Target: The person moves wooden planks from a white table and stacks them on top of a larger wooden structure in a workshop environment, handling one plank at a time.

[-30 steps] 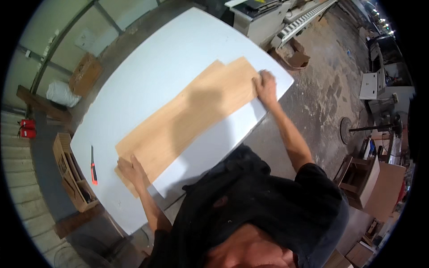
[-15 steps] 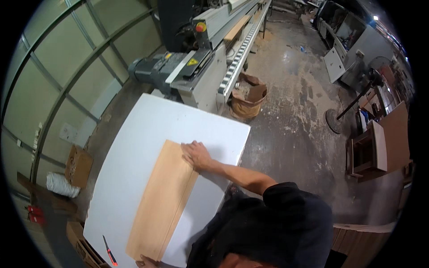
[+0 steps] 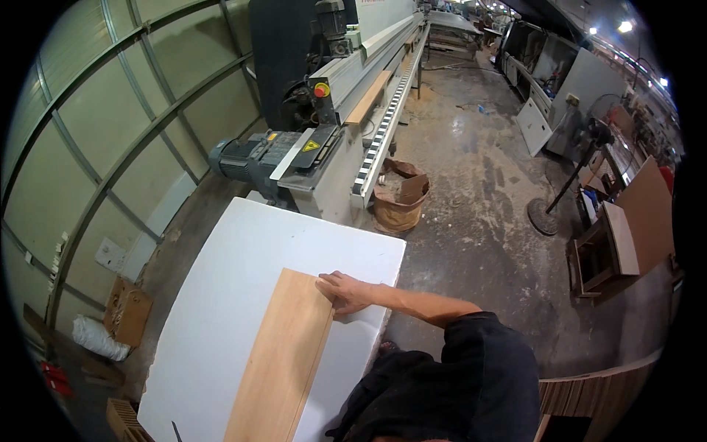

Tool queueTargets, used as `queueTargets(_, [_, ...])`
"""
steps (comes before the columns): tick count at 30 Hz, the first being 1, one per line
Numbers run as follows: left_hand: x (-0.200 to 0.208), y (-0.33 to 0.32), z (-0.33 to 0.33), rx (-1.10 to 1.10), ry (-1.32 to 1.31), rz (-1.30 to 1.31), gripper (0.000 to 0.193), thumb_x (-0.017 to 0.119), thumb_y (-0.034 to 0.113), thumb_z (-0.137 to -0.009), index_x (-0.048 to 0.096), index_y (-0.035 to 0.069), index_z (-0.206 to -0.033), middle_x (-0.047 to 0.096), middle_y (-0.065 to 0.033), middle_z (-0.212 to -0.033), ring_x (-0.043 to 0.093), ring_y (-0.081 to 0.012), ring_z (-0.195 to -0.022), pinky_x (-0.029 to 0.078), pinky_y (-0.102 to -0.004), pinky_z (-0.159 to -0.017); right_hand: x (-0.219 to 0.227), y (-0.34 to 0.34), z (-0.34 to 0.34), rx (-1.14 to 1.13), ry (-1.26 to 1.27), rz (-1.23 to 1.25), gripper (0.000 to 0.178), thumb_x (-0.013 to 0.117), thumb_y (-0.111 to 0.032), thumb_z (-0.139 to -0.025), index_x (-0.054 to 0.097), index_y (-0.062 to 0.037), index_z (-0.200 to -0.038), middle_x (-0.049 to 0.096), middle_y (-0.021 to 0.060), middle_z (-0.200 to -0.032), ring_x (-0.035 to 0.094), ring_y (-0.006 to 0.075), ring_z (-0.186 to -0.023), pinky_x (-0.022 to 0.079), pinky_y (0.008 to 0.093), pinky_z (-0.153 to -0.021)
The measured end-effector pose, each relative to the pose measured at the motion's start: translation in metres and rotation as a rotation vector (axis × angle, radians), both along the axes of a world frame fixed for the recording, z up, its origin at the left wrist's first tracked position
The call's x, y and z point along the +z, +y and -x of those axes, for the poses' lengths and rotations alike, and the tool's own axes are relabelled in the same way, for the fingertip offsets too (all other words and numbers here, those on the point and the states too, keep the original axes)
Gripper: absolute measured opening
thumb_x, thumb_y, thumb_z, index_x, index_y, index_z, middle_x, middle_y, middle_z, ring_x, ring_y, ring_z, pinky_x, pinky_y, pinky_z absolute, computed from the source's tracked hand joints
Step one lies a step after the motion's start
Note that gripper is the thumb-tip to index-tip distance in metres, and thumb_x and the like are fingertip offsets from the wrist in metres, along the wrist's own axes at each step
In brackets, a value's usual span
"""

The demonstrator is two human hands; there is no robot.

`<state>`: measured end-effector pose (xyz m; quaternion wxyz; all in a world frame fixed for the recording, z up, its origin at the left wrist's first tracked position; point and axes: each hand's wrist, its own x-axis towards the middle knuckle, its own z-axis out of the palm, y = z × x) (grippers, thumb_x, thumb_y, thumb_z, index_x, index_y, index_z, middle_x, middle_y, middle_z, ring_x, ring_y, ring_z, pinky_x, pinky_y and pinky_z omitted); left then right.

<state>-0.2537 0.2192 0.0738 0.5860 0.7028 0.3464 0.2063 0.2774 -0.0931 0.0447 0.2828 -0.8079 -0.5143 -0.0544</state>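
Note:
A long, light wood-grain board lies on a white tabletop, running down past the lower edge of the view. A thin line runs along its right side, close to the long edge. My right hand is at the board's far right corner, its fingers bent and closed over the edge there. The palm side is hidden. My left hand is out of view. At the bottom left, the dark tip of a cutter knife shows on the tabletop.
Beyond the table stands a long grey machine with a motor and a red-and-yellow button. A brown sack of offcuts sits beside it. A pedestal fan and a wooden cabinet are at right. A cardboard box stands at left.
The view has tilted up, so the table sits lower in it. My right hand's fingers have gone from lying spread on the board's corner to curled over its edge. My left hand has left the view.

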Motion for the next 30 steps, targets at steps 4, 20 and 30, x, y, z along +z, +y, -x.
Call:
queueTargets(4, [0.013, -0.001, -0.004, 0.172, 0.025, -0.203, 0.048, 0.077, 0.023, -0.075, 0.056, -0.006, -0.107, 0.063, -0.0163, -0.084, 0.062, -0.0266, -0.063, 0.05, -0.0361, -0.05, 0.012, -0.01, -0.007, 0.069, 0.025, 0.208, 0.083, 0.078, -0.026, -0.065, 0.038, 0.0023, -0.132, 0.048, 0.0231, -0.123, 0.047, 0.0375, -0.107, 0.041, 0.0427, -0.095])
queueTargets(20, [0.027, -0.005, 0.01, -0.055, 0.462, -0.778, 0.051, 0.088, 0.033, -0.057, 0.06, -0.004, -0.078, 0.053, -0.0115, -0.052, 0.047, -0.0261, -0.045, 0.044, -0.0379, -0.047, 0.028, 0.002, -0.031, 0.122, 0.129, 0.316, 0.077, 0.081, -0.023, -0.059, 0.05, 0.004, -0.124, 0.059, 0.0214, -0.094, 0.059, 0.0366, -0.09, 0.048, 0.0413, -0.079])
queueTargets(30, [-0.023, 0.07, 0.035, -0.176, 0.62, -0.406, 0.024, 0.072, 0.007, -0.079, 0.059, -0.005, -0.095, 0.063, -0.0115, -0.08, 0.057, -0.016, -0.077, 0.049, -0.0292, -0.066, 0.013, -0.014, -0.041, 0.136, 0.396, 0.11, 0.06, 0.067, -0.031, -0.077, 0.051, 0.0035, -0.124, 0.06, 0.0216, -0.113, 0.055, 0.0359, -0.104, 0.043, 0.0402, -0.093])
